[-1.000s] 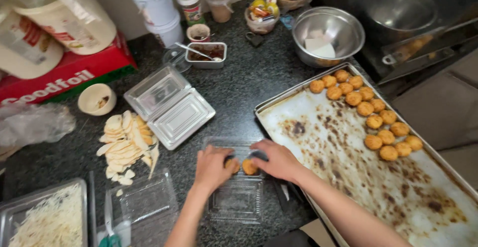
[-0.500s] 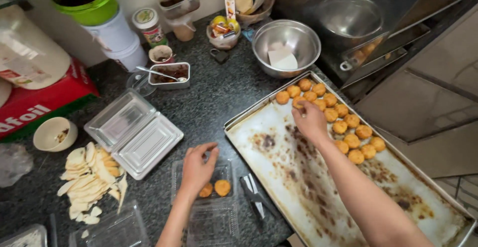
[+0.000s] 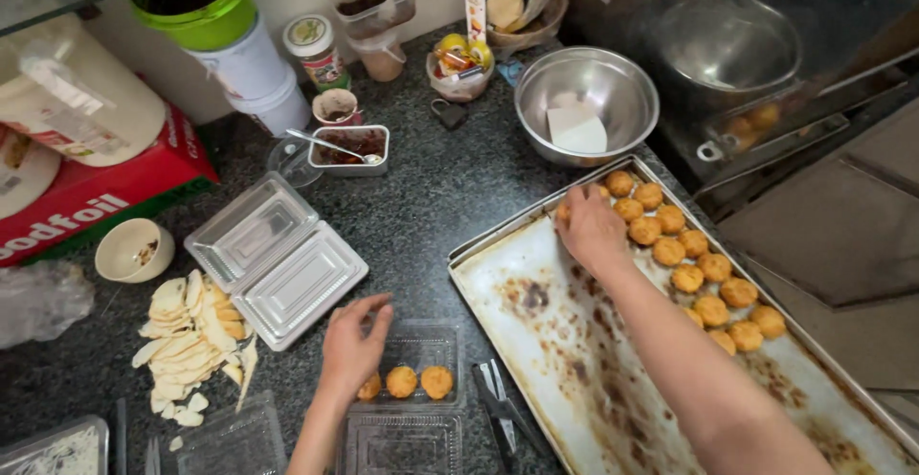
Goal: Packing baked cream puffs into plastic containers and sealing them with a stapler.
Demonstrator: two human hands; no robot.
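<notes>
A person's right hand [image 3: 589,226] reaches onto a large, scorched metal baking tray [image 3: 593,360], its fingers curled down over golden fried balls [image 3: 694,264] at the far corner of the tray. Whether those fingers have closed on a ball cannot be told, because the back of the hand hides them. The balls lie in a loose double row along the tray's right edge.

The left hand [image 3: 352,346] rests, fingers loosely spread and holding nothing, on the left edge of an open clear plastic clamshell box [image 3: 416,341] on the dark speckled tabletop [image 3: 431,197]. Three fried balls sit in a row inside this box, one partly under the hand. Metal tongs [image 3: 503,403] lie just beside the box, between it and the tray.

To the left, a second empty clear clamshell [image 3: 278,260] lies open, and near it is a heap of pale sliced pieces [image 3: 191,331]. Further back stand a small cream bowl [image 3: 134,250], a red foil carton [image 3: 91,197], a white bucket with a green lid [image 3: 235,44], a small dish of dark sauce with a spoon [image 3: 349,147], and a steel mixing bowl [image 3: 586,101] holding folded white paper.
</notes>
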